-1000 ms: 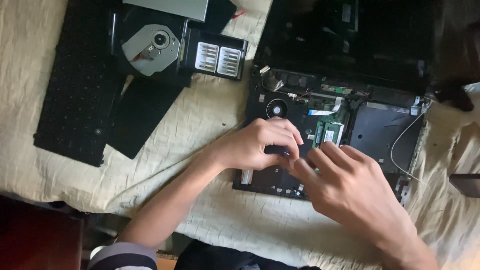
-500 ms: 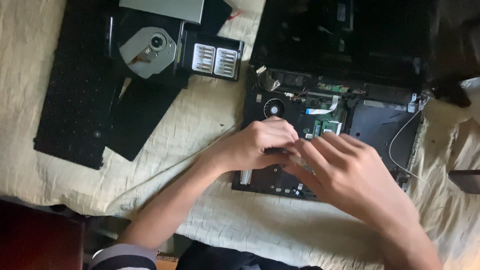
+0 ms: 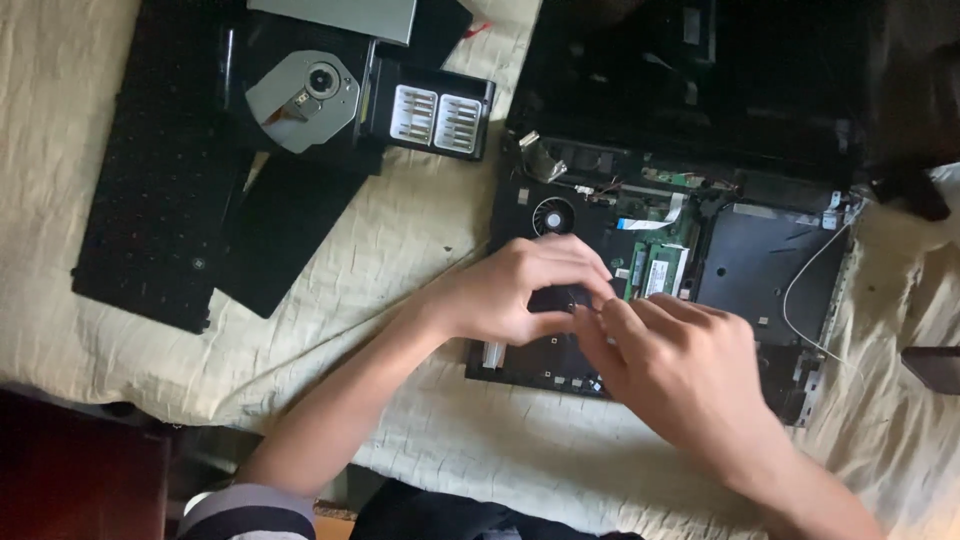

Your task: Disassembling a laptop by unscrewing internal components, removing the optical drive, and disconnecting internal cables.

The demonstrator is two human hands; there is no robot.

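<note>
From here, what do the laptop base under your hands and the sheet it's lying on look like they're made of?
Laptop base: looks like matte black plastic, with no shine on its flat panels; a green circuit board shows inside it. Sheet: pale cream woven fabric, soft and creased all over, likely cotton, though the weave is too fine to confirm.

Opened black laptop base (image 3: 760, 270), internals exposed

A dark, unlit laptop screen panel (image 3: 700, 80) fills the upper right of the frame, hinged to the opened base below it. On the green memory module (image 3: 655, 272) at centre right sits a small white rectangular label (image 3: 657, 277). A black case of silver screwdriver bits (image 3: 432, 118) lies at upper centre, lid open.
</note>
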